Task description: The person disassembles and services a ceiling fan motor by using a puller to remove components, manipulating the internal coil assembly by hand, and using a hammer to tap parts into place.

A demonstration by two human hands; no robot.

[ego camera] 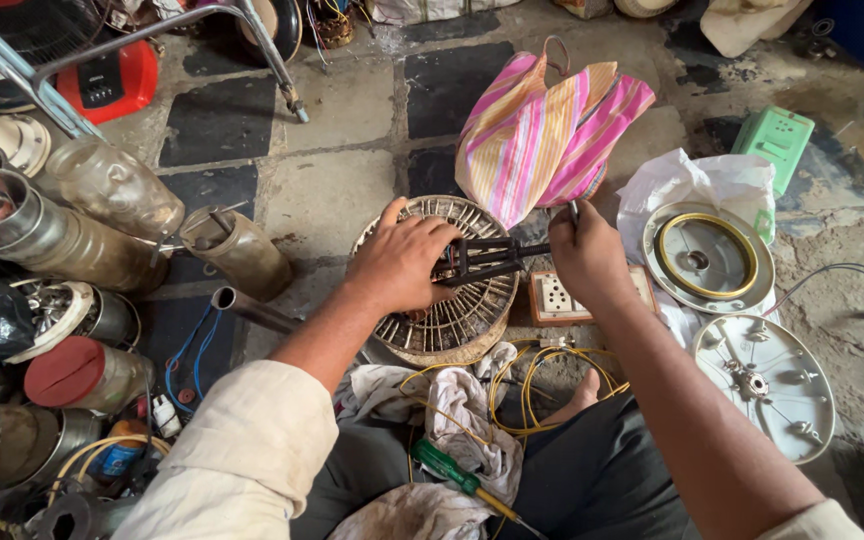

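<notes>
A green screwdriver (pixel 457 478) lies on a dirty rag (pixel 467 420) near the person's lap, beside loops of yellow wire (pixel 542 385). Further out, the left hand (pixel 402 262) rests on a round metal motor core (pixel 452 285) standing on the floor (pixel 327 190), its grip closed around a black puller tool (pixel 487 258) that lies across the top. The right hand (pixel 584 255) has its grip closed on the other end of the tool. A wall socket (pixel 557 297) lies just beside the core, under the right hand. A pink striped bag (pixel 542 125) is behind.
</notes>
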